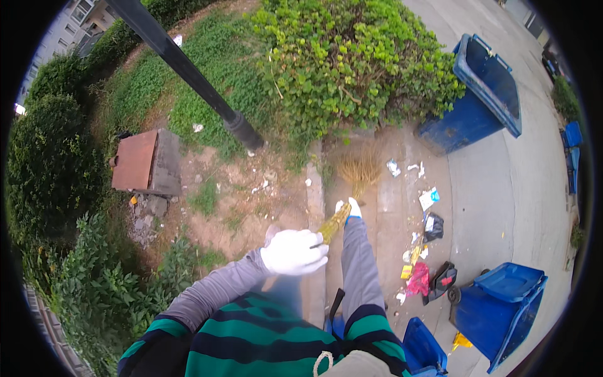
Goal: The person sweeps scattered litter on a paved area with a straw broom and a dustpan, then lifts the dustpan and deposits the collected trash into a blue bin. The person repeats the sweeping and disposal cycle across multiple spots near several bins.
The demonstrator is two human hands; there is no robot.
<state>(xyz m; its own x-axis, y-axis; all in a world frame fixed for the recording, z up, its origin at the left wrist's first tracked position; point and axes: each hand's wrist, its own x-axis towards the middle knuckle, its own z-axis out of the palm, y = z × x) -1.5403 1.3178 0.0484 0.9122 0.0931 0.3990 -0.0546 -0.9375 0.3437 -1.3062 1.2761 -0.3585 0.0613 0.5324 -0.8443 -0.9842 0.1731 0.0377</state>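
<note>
A straw broom [360, 167] reaches away from me, its bristles fanned on the ground beside a concrete kerb [316, 198]. My left hand [294, 253], in a white glove, is closed around the upper end of its yellowish bound handle. Farther down the handle, my right hand [352, 208] grips it, also in a white glove and partly hidden by the handle. Just right of the bristles lies a crumpled silvery wrapper [393, 168]. Scraps of paper and a white-and-blue packet [429, 198] are scattered beyond it.
A blue wheeled bin [459, 120] stands by the leafy hedge [348, 61]. Another blue bin [487, 306] and an open one [424, 346] stand lower right. Black bags [440, 282] and a pink bag [418, 279] lie on the paving. A black pole [198, 80] rises left, near a rusty-topped concrete box [167, 160].
</note>
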